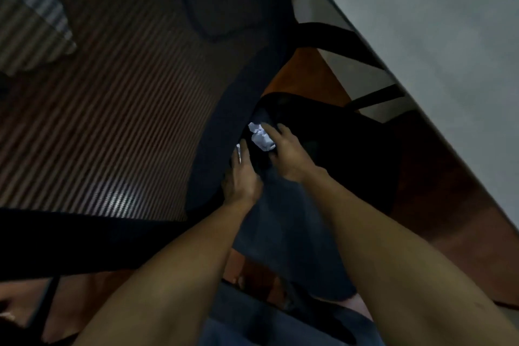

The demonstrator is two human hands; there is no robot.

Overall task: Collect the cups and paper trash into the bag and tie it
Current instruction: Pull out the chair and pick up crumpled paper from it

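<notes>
— Where is the paper?

— The crumpled paper (261,136) sits in the dark gap at the open top of the black bag (331,143), down low beside the big chair (112,87). It is just past the tips of both hands.

— Which hand is on it?

— The right hand (289,153) reaches over it from the right. Its fingers (271,129) are curled over the top of the paper and touch it. It is too dark to see whether they grip it or only rest on it.

— And the other hand?

— The left hand (243,177) is just below and left of the paper. Its fingers are straight and close together, and they press on the dark edge there. A little pale bit shows beside its fingertips. I cannot tell what that is.

— What does the paper look like?

— It is white, a bit blue in the dim light. It is scrunched into a lumpy ball with lots of folds.

— What else is there?

— A grey desk (421,22) is up on the right. The floor (309,76) under it is reddish brown.
</notes>
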